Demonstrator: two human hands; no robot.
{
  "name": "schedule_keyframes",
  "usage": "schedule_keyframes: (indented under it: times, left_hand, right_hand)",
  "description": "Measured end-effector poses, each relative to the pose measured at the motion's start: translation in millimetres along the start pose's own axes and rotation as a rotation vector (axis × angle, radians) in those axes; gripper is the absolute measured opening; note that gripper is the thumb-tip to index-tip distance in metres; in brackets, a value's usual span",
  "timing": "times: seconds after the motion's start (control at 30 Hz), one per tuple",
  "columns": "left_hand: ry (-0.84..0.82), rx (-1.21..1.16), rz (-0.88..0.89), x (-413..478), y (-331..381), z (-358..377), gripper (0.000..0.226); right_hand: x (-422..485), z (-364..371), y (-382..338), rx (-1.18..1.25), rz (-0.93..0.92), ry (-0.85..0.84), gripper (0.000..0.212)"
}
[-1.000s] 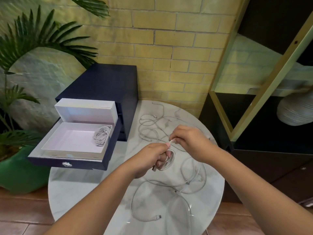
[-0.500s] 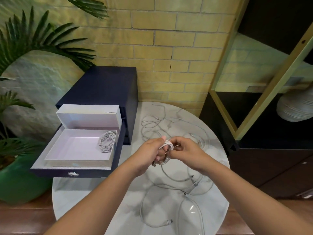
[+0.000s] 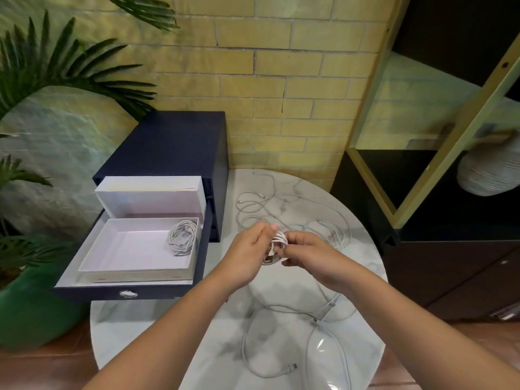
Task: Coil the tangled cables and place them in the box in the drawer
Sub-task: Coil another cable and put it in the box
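Observation:
A small white cable coil is held between both hands above the round marble table. My left hand grips its left side with the thumb up. My right hand pinches its right side. More loose white cables lie tangled behind the hands, and others loop near the table's front. A white box sits in the open navy drawer, with one coiled cable in its right corner. The box lid stands upright behind.
The navy drawer cabinet stands on the table's left side against a yellow brick wall. A palm in a green pot is at the left. A dark shelf unit with a ribbed white vase stands on the right.
My hands have come together around the coil and lifted it slightly; the coil is now tighter. The camera has shifted, so the table and drawer sit lower in view.

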State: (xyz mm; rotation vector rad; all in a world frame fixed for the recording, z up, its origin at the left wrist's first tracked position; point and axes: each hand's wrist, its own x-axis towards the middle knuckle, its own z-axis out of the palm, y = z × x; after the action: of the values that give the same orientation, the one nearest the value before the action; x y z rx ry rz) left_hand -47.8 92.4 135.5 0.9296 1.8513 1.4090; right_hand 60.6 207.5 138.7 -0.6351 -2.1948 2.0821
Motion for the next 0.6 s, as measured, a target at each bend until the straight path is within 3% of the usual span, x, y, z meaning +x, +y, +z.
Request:
schedule_keyframes:
  times: [0.1, 0.2, 0.4, 0.6]
  left_hand:
    - [-0.055, 0.013, 0.017, -0.1, 0.0, -8.0, 0.018]
    - [-0.11, 0.086, 0.032, -0.8, -3.8, -13.9, 0.02]
    - [0.009, 0.206, 0.051, 0.0, -6.7, -11.2, 0.019]
    - [0.024, 0.141, 0.11, 4.7, -7.4, -4.1, 0.006]
  right_hand:
    - [0.9, 1.3, 1.9, -0.04, -0.039, 0.02, 0.014]
    - [0.4, 4.5, 1.6, -0.077, -0.071, 0.056, 0.017]
    - [2.4, 13.8, 2.5, -0.143, -0.101, 0.163, 0.015]
    - [1.5, 9.3, 0.2, -0.097, -0.12, 0.212, 0.03]
